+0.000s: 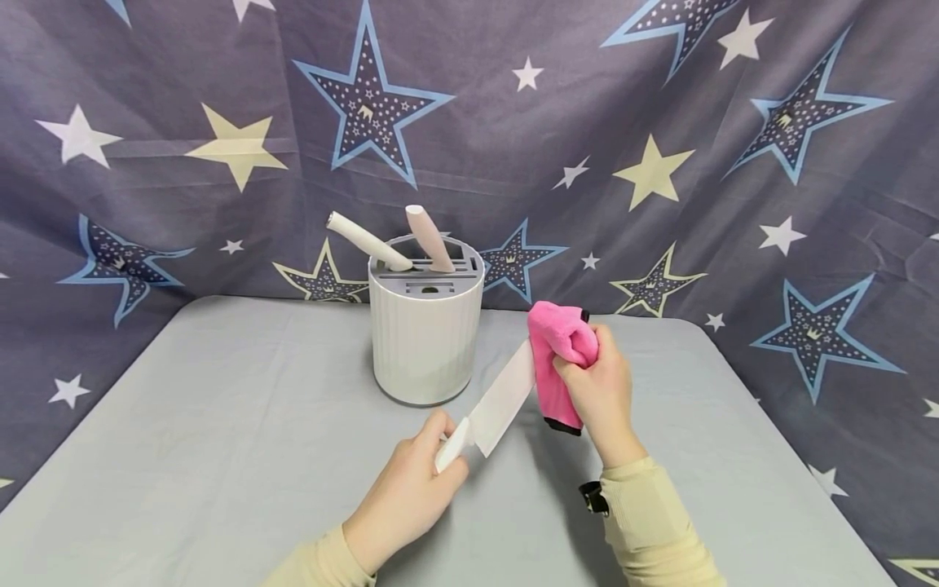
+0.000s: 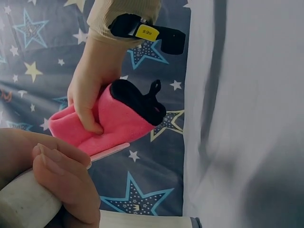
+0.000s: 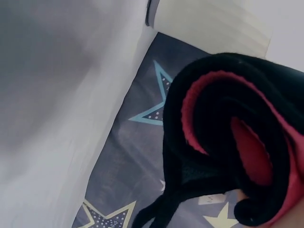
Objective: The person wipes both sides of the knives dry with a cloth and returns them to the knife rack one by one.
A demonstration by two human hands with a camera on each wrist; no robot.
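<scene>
In the head view my left hand (image 1: 407, 485) grips the white handle of a broad-bladed kitchen knife (image 1: 504, 399). The blade slants up and to the right above the table. My right hand (image 1: 607, 395) holds a folded pink cloth (image 1: 552, 359) with black edging against the far end of the blade, covering the tip. From the left wrist, the handle (image 2: 28, 204) lies within the curled fingers, and the blade's thin edge runs along the underside of the cloth (image 2: 126, 116). Rolled layers of the cloth (image 3: 251, 152) and its black hanging loop fill much of the right wrist view.
Behind the hands stands a white ribbed knife block (image 1: 425, 342) with a grey slotted top. A white-handled tool (image 1: 367, 240) and a pink-handled one (image 1: 431, 238) lean in its slots. The grey table (image 1: 242, 440) meets a dark star-printed curtain (image 1: 484, 147) at the back and sides.
</scene>
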